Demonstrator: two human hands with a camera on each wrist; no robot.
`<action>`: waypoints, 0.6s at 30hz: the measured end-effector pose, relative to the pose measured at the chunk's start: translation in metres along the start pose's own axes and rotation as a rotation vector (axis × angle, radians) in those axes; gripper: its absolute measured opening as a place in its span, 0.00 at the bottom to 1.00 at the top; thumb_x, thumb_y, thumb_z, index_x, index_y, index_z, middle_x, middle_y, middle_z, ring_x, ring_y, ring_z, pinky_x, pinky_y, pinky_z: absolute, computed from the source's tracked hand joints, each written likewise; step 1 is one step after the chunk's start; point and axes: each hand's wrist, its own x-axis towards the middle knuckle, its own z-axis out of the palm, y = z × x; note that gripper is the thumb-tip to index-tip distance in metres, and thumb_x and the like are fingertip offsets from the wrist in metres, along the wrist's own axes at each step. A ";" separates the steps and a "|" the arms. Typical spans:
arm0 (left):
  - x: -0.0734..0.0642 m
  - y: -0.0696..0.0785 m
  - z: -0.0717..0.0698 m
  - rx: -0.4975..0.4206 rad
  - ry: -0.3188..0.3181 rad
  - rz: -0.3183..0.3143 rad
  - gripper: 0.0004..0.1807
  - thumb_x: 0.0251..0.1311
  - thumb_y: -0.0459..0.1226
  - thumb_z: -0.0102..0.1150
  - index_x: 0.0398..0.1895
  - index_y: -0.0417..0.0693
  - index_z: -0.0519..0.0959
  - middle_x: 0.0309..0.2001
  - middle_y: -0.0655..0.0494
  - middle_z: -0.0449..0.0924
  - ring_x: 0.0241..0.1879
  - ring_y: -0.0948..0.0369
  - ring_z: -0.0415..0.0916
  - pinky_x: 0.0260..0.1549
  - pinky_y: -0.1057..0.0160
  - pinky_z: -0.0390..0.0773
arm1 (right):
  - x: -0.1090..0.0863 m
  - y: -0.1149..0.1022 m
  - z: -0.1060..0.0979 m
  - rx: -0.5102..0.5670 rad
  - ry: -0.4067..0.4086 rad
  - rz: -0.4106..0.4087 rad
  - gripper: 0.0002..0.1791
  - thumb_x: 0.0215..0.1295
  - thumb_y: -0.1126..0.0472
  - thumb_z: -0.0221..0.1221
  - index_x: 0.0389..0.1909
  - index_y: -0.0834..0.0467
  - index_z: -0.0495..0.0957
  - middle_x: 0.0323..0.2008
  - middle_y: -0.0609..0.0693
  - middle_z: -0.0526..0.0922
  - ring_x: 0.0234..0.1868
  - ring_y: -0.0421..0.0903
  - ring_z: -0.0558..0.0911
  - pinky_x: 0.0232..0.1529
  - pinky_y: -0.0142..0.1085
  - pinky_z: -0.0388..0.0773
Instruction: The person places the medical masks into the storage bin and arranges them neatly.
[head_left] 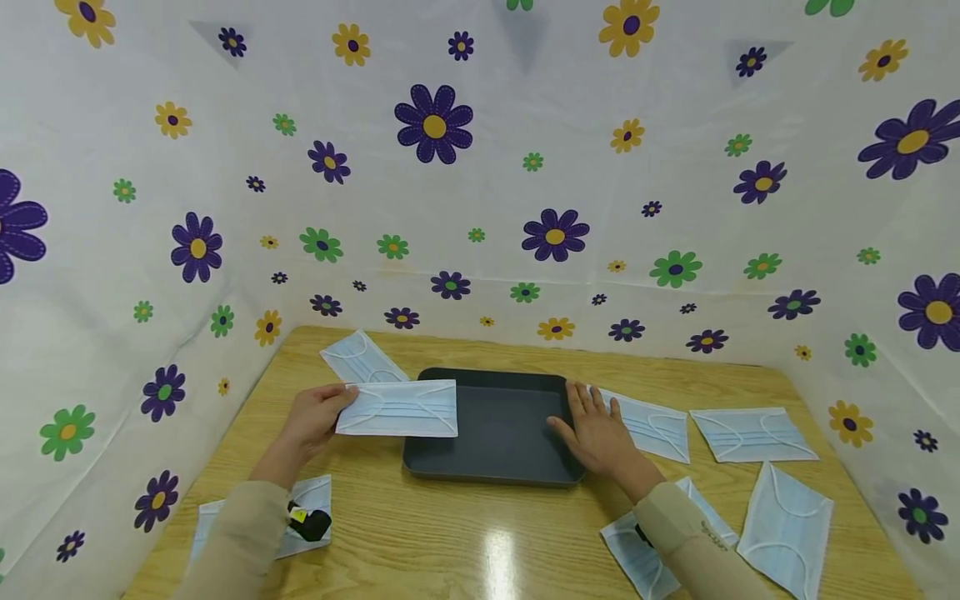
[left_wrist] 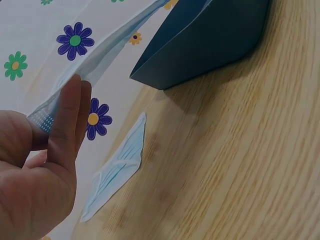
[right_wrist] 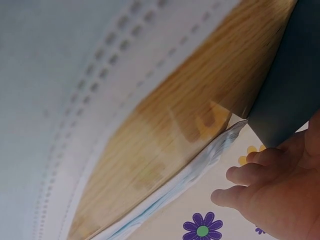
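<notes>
A light-blue face mask (head_left: pixel 405 408) is pinched at its left end between the thumb and fingers of my left hand (head_left: pixel 317 418). The mask's right part hangs over the left side of a dark grey tray (head_left: pixel 517 433). In the left wrist view the pinched mask (left_wrist: pixel 107 55) slants up toward the tray (left_wrist: pixel 200 50). My right hand (head_left: pixel 600 429) rests with spread, fairly straight fingers at the tray's right rim. In the right wrist view that hand (right_wrist: pixel 280 190) lies beside the tray wall (right_wrist: pixel 285 75).
More masks lie on the wooden table (head_left: pixel 450 542): one behind my left hand (head_left: pixel 363 357), one under my left forearm (head_left: pixel 311 500), and several on the right, including a far-right mask (head_left: pixel 753 435) and a tilted mask (head_left: pixel 786 529). Flowered cloth (head_left: pixel 480 183) walls the table's back and sides.
</notes>
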 end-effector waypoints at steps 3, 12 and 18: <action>0.002 0.000 0.007 -0.004 -0.004 0.009 0.30 0.79 0.40 0.57 0.74 0.26 0.67 0.47 0.54 0.80 0.37 0.71 0.80 0.35 0.73 0.83 | 0.000 0.000 0.000 -0.001 -0.001 0.000 0.47 0.84 0.37 0.43 0.84 0.68 0.45 0.82 0.70 0.53 0.82 0.73 0.51 0.77 0.74 0.45; 0.008 -0.004 0.028 -0.001 -0.012 0.039 0.27 0.79 0.38 0.56 0.71 0.25 0.70 0.47 0.51 0.82 0.36 0.69 0.80 0.35 0.72 0.83 | 0.000 -0.001 0.000 0.008 -0.015 0.009 0.47 0.84 0.37 0.43 0.84 0.67 0.44 0.82 0.69 0.52 0.83 0.72 0.50 0.77 0.74 0.44; 0.010 -0.004 0.040 0.014 -0.005 0.049 0.28 0.78 0.39 0.57 0.72 0.27 0.70 0.47 0.48 0.84 0.34 0.69 0.81 0.33 0.72 0.84 | 0.001 0.000 0.001 0.006 -0.014 0.011 0.47 0.84 0.36 0.42 0.84 0.67 0.44 0.83 0.69 0.52 0.83 0.72 0.50 0.77 0.74 0.44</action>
